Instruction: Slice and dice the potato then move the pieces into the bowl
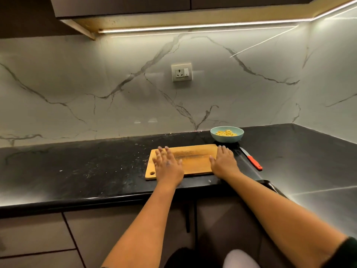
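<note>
Potato pieces [226,133] lie in the bowl [227,139] on the counter [87,167], behind the board [193,159]. Left hand [167,165] and right hand [224,163] lie flat on the board, fingers straight, holding nothing. Knife [251,158] lies right of the board.

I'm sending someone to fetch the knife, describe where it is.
On the black stone countertop, look right of the wooden cutting board, near the pale blue bowl. The small knife lies flat there, untouched. Its bright red handle is unique.
</note>
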Demonstrator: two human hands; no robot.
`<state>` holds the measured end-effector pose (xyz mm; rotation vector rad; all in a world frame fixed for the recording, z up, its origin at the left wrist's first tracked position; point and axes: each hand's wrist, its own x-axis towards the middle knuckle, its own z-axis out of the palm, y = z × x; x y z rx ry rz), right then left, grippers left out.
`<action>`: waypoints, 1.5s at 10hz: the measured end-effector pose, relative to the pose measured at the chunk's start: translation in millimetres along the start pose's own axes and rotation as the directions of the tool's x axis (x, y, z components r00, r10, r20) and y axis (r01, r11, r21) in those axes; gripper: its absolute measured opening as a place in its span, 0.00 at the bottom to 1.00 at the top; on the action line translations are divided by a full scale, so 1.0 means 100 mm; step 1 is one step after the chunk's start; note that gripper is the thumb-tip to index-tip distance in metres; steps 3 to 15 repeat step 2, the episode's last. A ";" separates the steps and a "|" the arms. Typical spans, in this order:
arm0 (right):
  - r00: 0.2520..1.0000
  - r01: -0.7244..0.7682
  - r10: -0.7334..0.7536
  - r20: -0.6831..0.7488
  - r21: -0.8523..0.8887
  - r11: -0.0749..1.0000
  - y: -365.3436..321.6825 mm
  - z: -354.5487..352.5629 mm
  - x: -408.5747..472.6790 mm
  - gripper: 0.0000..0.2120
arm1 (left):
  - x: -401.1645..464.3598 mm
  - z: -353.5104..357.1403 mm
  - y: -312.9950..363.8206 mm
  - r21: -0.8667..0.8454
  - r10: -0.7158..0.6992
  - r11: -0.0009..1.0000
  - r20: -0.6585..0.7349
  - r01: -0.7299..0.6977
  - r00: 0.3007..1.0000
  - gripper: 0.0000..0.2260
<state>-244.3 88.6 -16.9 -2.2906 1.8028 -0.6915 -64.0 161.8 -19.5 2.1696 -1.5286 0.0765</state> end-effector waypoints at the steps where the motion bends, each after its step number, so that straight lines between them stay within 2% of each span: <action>1: 0.979 0.130 -0.136 -0.153 -0.051 0.990 -0.16 -0.06 -0.10 0.32 | -0.07 -0.06 0.24 -0.017 0.096 0.995 -0.088 -0.098 0.991 0.32; 2: 0.918 0.245 -0.259 -0.300 -0.086 0.966 -0.33 -0.19 -0.10 0.32 | -0.03 -0.14 0.41 0.015 0.207 0.978 -0.223 -0.210 0.952 0.31; 15: 0.918 0.245 -0.259 -0.300 -0.086 0.966 -0.33 -0.19 -0.10 0.32 | -0.03 -0.14 0.41 0.015 0.207 0.978 -0.223 -0.210 0.952 0.31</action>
